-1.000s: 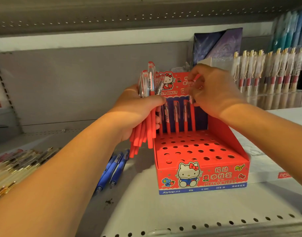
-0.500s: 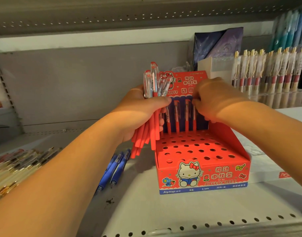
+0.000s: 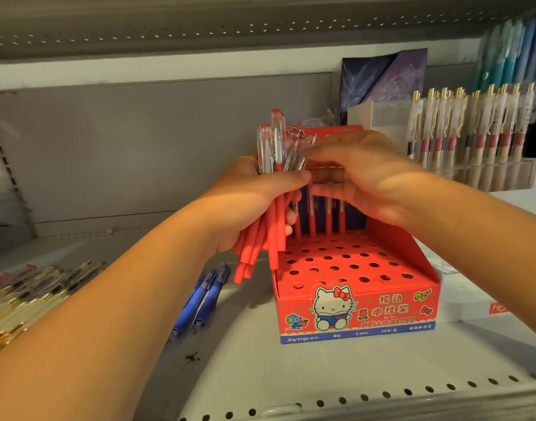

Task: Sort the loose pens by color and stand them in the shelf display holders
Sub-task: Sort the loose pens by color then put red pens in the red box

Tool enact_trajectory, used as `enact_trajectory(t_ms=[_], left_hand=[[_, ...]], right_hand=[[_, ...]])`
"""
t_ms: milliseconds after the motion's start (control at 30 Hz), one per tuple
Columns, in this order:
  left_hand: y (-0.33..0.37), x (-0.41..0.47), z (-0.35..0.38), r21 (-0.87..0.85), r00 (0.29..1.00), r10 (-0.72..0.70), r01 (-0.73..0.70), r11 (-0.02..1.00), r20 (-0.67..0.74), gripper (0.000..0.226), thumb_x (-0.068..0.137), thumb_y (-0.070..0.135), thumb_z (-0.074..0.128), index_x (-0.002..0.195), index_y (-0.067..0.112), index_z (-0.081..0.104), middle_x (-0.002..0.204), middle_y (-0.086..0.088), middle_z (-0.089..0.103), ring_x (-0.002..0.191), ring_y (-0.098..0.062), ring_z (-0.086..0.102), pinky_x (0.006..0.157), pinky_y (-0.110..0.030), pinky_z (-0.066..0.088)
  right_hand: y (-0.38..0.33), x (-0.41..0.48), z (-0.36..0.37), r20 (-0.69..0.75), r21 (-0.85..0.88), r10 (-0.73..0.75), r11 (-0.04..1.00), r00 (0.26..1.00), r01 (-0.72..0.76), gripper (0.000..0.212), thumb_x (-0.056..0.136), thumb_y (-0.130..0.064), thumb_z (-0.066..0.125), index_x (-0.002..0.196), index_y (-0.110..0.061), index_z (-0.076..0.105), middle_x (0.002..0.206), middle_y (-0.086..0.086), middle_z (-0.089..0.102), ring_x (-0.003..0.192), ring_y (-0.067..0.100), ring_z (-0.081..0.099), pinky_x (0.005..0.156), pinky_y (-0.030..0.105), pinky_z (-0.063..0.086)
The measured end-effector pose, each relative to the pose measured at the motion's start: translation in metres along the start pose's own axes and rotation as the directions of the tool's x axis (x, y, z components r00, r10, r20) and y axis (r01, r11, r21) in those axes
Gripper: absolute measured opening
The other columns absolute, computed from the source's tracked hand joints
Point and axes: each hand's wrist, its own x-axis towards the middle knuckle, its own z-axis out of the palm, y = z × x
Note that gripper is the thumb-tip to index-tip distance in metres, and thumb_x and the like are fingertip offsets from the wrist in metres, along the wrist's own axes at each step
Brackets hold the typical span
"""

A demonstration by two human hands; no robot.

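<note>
Red pens [image 3: 273,208], a bundle, are clutched upright in the left hand [image 3: 248,192] just left of the red Hello Kitty display box [image 3: 352,311], with four more pens [image 3: 328,221] standing in its back row, while the right hand [image 3: 361,177] reaches to the bundle's caps, its grip blurred beyond telling; two blue pens [image 3: 200,299] lie on the shelf [image 3: 291,375].

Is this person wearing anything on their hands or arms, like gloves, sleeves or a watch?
Nothing that shows. The left hand and right hand are bare: no gloves, no rings visible. The left forearm and right forearm are bare too, with no sleeve, watch or bracelet up to the picture's edge.
</note>
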Motion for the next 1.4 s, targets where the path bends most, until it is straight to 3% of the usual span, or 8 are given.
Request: enact_trajectory(t_ms=[167,300,400,533,600,800,1200,1400], left_hand=[[0.005,-0.002,0.001,-0.02,0.999,-0.038,0.038,0.999,-0.022,0.02,0.091,0.025,0.066,0.082,0.007,0.065,0.054,-0.004,0.062,0.043,-0.015,0.06,0.043,-0.026,0.053],[0.006,-0.003,0.001,-0.005,0.995,-0.08,0.079,0.997,-0.056,0.024,0.093,0.025,0.063,0.077,0.007,0.064,0.051,-0.009,0.059,0.038,-0.017,0.057,0.041,-0.025,0.05],[0.008,-0.003,0.0,-0.024,0.991,-0.085,0.083,0.996,-0.104,0.024,0.093,0.024,0.063,0.076,0.006,0.063,0.051,-0.006,0.06,0.037,-0.016,0.056,0.04,-0.023,0.048],[0.01,-0.003,0.0,-0.056,0.99,-0.076,0.07,0.996,-0.122,0.018,0.094,0.021,0.061,0.086,0.005,0.06,0.047,-0.001,0.06,0.034,-0.015,0.054,0.036,-0.021,0.043],[0.009,-0.004,0.0,-0.041,0.991,-0.073,0.068,0.997,-0.116,0.017,0.094,0.021,0.061,0.087,0.006,0.061,0.047,-0.001,0.06,0.034,-0.015,0.054,0.037,-0.022,0.044],[0.009,-0.003,0.001,-0.013,0.99,-0.072,0.071,0.997,-0.118,0.021,0.092,0.024,0.063,0.084,0.004,0.063,0.047,-0.003,0.059,0.036,-0.015,0.055,0.04,-0.024,0.047],[0.01,-0.004,0.0,-0.013,0.99,-0.082,0.081,0.997,-0.115,0.023,0.091,0.027,0.065,0.086,0.005,0.063,0.048,-0.001,0.06,0.038,-0.015,0.056,0.043,-0.027,0.051],[0.009,-0.004,0.001,-0.002,0.991,-0.071,0.071,0.997,-0.116,0.023,0.092,0.027,0.065,0.086,0.005,0.063,0.048,-0.001,0.06,0.038,-0.015,0.056,0.043,-0.027,0.052]], right_hand=[[-0.008,0.004,-0.006,-0.059,0.207,0.021,0.978,0.998,-0.008,0.012,0.088,0.001,0.059,0.097,0.002,0.067,0.078,0.014,0.069,0.071,0.022,0.072,0.064,0.029,0.059],[-0.018,0.008,-0.015,-0.172,0.19,-0.063,0.977,0.983,0.096,0.006,0.09,-0.002,0.059,0.084,-0.004,0.06,0.068,0.007,0.067,0.065,0.021,0.072,0.063,0.031,0.058],[-0.022,0.011,-0.025,-0.301,-0.218,-0.277,0.952,0.912,0.217,0.01,0.092,-0.009,0.063,0.1,-0.011,0.058,0.077,0.004,0.072,0.066,0.016,0.073,0.062,0.03,0.06],[-0.014,0.012,-0.032,-0.076,-0.814,-0.5,0.531,0.863,0.236,0.034,0.092,-0.017,0.065,0.117,-0.031,0.048,0.084,-0.006,0.066,0.071,0.006,0.064,0.058,0.019,0.049],[-0.008,0.014,-0.033,-0.017,-0.888,-0.474,0.412,0.88,0.205,0.031,0.091,-0.017,0.066,0.114,-0.032,0.053,0.09,-0.007,0.064,0.072,0.002,0.058,0.062,0.017,0.043],[-0.002,0.012,-0.032,0.016,-0.925,-0.471,0.328,0.882,0.193,0.029,0.088,-0.013,0.069,0.111,-0.02,0.052,0.099,0.005,0.063,0.087,0.022,0.061,0.079,0.03,0.047],[-0.005,0.003,-0.026,0.021,-0.998,-0.26,0.044,0.965,0.033,0.029,0.092,-0.01,0.061,0.118,-0.011,0.049,0.1,0.011,0.055,0.078,0.025,0.052,0.068,0.034,0.045],[-0.016,0.003,-0.025,-0.043,-0.987,-0.22,-0.141,0.974,-0.076,0.013,0.091,0.0,0.058,0.1,-0.006,0.051,0.071,0.008,0.041,0.057,0.021,0.047,0.057,0.031,0.044]])
